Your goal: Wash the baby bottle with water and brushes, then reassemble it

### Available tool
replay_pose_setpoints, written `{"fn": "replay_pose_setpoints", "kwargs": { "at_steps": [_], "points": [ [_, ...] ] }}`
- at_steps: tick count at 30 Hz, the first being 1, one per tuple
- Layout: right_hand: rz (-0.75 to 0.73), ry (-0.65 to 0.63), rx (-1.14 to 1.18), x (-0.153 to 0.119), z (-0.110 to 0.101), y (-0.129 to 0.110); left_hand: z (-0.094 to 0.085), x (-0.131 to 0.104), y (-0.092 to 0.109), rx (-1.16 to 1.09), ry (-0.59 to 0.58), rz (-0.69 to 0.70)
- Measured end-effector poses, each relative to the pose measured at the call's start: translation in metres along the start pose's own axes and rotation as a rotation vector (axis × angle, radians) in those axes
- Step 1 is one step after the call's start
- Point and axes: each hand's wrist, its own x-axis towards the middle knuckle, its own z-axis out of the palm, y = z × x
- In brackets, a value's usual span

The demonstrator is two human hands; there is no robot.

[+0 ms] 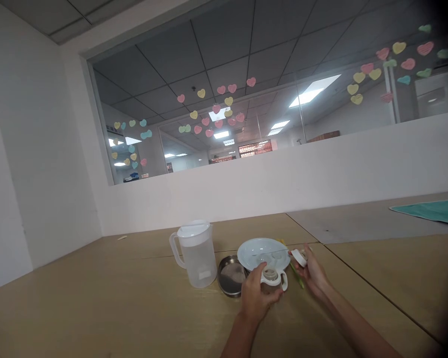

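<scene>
My left hand [254,298] is closed around a small clear jar [272,287] with a white collar and a white side handle. The top of the jar is uncovered. To the right, my right hand [315,274] pinches a white lid [299,257], apart from the jar. Just behind the jar is a pale blue bowl [246,254], with clear things in it that I cannot make out. A round steel dish [231,278] lies left of my left hand, partly hidden by the bowl and the hand.
A translucent plastic pitcher [199,261] with a lid stands left of the dish. A thin yellow-green thing [297,276] lies by the bowl's right side. A grey mat [343,226] and a teal cloth [433,210] lie at the back right, below the windowed wall [246,186].
</scene>
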Motion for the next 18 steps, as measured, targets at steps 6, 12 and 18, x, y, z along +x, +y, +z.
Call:
{"fn": "replay_pose_setpoints", "kwargs": {
  "at_steps": [6,12,18],
  "points": [
    [0.120,0.026,0.201,0.0033,-0.0043,-0.0013,-0.0001,0.0004,-0.0016,0.015,0.008,0.010],
    [0.075,0.029,0.197,0.0051,-0.0032,-0.0011,-0.0016,-0.0002,0.0002,0.015,0.011,0.020],
    [0.058,0.051,0.022,-0.0011,0.0015,0.0005,-0.0008,-0.0001,0.0001,0.025,0.006,0.008]
  ]
}}
